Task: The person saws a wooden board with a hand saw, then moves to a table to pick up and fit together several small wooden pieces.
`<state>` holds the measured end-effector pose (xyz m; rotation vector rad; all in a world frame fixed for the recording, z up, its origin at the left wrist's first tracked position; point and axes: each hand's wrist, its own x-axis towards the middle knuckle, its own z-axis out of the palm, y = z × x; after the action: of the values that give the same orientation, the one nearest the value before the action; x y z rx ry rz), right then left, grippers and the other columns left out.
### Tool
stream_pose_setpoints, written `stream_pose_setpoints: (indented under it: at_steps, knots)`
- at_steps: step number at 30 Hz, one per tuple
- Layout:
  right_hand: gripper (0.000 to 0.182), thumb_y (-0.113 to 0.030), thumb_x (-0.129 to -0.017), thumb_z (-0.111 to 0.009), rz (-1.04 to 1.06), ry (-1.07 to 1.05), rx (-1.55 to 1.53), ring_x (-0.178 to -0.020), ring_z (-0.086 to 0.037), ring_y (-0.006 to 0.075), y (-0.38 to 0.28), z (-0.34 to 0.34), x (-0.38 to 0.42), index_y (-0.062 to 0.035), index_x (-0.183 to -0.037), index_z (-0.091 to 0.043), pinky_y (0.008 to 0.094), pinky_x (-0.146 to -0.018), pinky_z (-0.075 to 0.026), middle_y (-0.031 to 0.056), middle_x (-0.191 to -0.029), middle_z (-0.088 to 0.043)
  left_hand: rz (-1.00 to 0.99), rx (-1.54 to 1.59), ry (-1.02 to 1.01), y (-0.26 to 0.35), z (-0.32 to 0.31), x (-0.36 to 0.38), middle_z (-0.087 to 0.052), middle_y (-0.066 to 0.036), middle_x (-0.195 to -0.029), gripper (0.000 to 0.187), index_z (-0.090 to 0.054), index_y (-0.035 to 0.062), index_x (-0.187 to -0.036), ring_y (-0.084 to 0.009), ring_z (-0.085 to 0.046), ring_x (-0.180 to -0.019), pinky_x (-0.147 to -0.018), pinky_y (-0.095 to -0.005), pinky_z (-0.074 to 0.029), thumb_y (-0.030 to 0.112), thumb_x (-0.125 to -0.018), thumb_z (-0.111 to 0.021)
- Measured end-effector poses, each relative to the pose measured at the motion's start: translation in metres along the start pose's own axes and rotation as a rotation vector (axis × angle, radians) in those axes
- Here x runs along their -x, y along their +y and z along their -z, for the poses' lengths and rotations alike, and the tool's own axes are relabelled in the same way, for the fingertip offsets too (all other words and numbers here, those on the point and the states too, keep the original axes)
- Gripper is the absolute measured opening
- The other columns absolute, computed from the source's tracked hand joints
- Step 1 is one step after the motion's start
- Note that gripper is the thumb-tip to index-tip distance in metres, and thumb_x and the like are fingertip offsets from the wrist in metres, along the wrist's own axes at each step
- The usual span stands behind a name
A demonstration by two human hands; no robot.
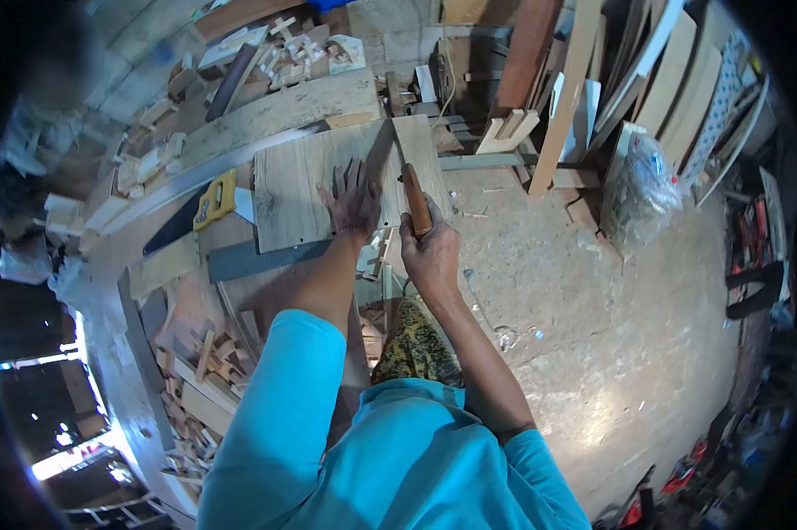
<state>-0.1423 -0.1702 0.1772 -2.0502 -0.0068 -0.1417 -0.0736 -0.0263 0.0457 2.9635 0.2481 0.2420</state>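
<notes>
My left hand (354, 201) lies flat with fingers spread on a wide pale wooden board (288, 185). In my right hand (434, 252) is the brown wooden handle of a handsaw (416, 199), the fingers wrapped round it. Its narrow dark blade points away from me over the right part of the board, and a strip of board shows to the right of the blade. Whether the teeth sit inside a cut cannot be made out. Left of the board rests a second handsaw with a yellow handle (215, 200) and a dark blade.
Small wood offcuts (297, 53) are heaped at the back, and more scraps (195, 380) fill the lower left. Long planks (566, 97) lean at the back right beside a clear plastic bag (643, 190). Concrete floor (593, 327) stretches along the right.
</notes>
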Motion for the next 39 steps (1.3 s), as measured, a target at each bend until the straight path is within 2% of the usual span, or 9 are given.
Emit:
stream_pose_setpoints:
  at_steps: [5,11,15,24,27,28,29,31,39]
  knots:
    - [0.033,-0.007,-0.078,-0.057,0.057,-0.025,-0.005,-0.065,-0.064,0.0244,0.003,0.001,-0.004,0.0042,-0.109,-0.053,0.0319,-0.057,-0.047,0.0225,-0.069,-0.060,0.156,-0.006,-0.014,0.001,-0.003,-0.022,-0.023,0.001,-0.142,0.049,-0.030,0.0236,-0.134,-0.0303,-0.014,-0.132,-0.095,-0.0698,-0.003,0.035,-0.087,-0.035]
    - [0.040,-0.007,-0.078,-0.057,0.188,0.047,-0.045,-0.046,-0.056,0.0304,-0.002,0.002,-0.007,0.0061,-0.115,-0.047,0.0362,-0.045,-0.042,0.0215,-0.053,-0.052,0.168,-0.045,-0.035,0.002,-0.002,-0.032,-0.022,0.003,-0.143,0.051,-0.026,0.0281,-0.136,-0.0312,-0.011,-0.133,-0.094,-0.0710,-0.005,0.038,-0.086,-0.034]
    - [0.042,-0.008,-0.079,-0.057,0.042,-0.047,0.007,-0.046,-0.056,0.0312,-0.029,0.021,0.016,0.0064,-0.117,-0.044,0.0355,-0.045,-0.042,0.0222,-0.055,-0.052,0.230,-0.102,-0.064,0.003,0.001,-0.028,-0.019,0.004,-0.143,0.055,-0.022,0.0310,-0.136,-0.0314,-0.011,-0.132,-0.095,-0.0705,-0.007,0.039,-0.084,-0.038]
    - [0.033,-0.001,-0.078,-0.056,-0.018,0.002,-0.386,-0.073,-0.058,0.0129,-0.022,0.023,0.046,0.0101,-0.108,-0.051,0.0288,-0.060,-0.046,0.0241,-0.079,-0.059,0.209,0.002,-0.046,-0.002,-0.010,-0.040,-0.027,-0.002,-0.139,0.051,-0.030,0.0257,-0.134,-0.0346,-0.017,-0.130,-0.098,-0.0645,-0.009,0.032,-0.084,-0.038]
    - [0.025,-0.003,-0.079,-0.057,-0.076,-0.067,0.221,-0.073,-0.054,0.0097,0.007,0.009,0.007,0.0096,-0.101,-0.056,0.0279,-0.059,-0.046,0.0185,-0.079,-0.062,0.180,0.031,-0.007,-0.004,-0.008,-0.041,-0.028,-0.004,-0.139,0.052,-0.036,0.0247,-0.131,-0.0360,-0.019,-0.129,-0.099,-0.0626,-0.009,0.033,-0.081,-0.044]
    - [0.019,-0.006,-0.080,-0.057,-0.104,-0.002,-0.077,-0.067,-0.054,0.0100,0.004,0.013,-0.009,0.0084,-0.093,-0.059,0.0285,-0.056,-0.045,0.0169,-0.072,-0.061,0.183,0.024,-0.030,-0.004,-0.008,-0.044,-0.026,-0.003,-0.139,0.053,-0.034,0.0259,-0.132,-0.0360,-0.019,-0.129,-0.098,-0.0638,-0.009,0.034,-0.081,-0.043]
    - [0.020,-0.007,-0.080,-0.058,-0.094,0.079,-0.450,-0.061,-0.052,0.0089,0.016,0.003,-0.017,0.0076,-0.094,-0.059,0.0293,-0.052,-0.043,0.0171,-0.065,-0.059,0.198,0.021,-0.054,-0.005,-0.010,-0.046,-0.025,-0.002,-0.140,0.054,-0.033,0.0270,-0.133,-0.0360,-0.018,-0.129,-0.098,-0.0651,-0.008,0.035,-0.081,-0.043]
    - [0.023,-0.005,-0.081,-0.057,-0.048,-0.020,-0.286,-0.060,-0.050,0.0082,0.018,0.002,-0.012,0.0076,-0.100,-0.057,0.0279,-0.052,-0.043,0.0144,-0.063,-0.058,0.120,-0.285,0.049,-0.010,-0.020,-0.038,-0.022,0.001,-0.141,0.055,-0.029,0.0296,-0.134,-0.0359,-0.016,-0.130,-0.097,-0.0669,-0.009,0.037,-0.081,-0.043]
    - [0.039,-0.003,-0.081,-0.052,-0.029,-0.082,-0.106,-0.081,-0.058,0.0142,-0.024,0.031,0.047,0.0084,-0.118,-0.045,0.0282,-0.069,-0.047,0.0195,-0.089,-0.061,0.239,-0.041,-0.101,0.002,0.001,-0.043,-0.017,0.002,-0.144,0.056,-0.025,0.0299,-0.136,-0.0348,-0.010,-0.132,-0.097,-0.0676,-0.005,0.035,-0.083,-0.042]
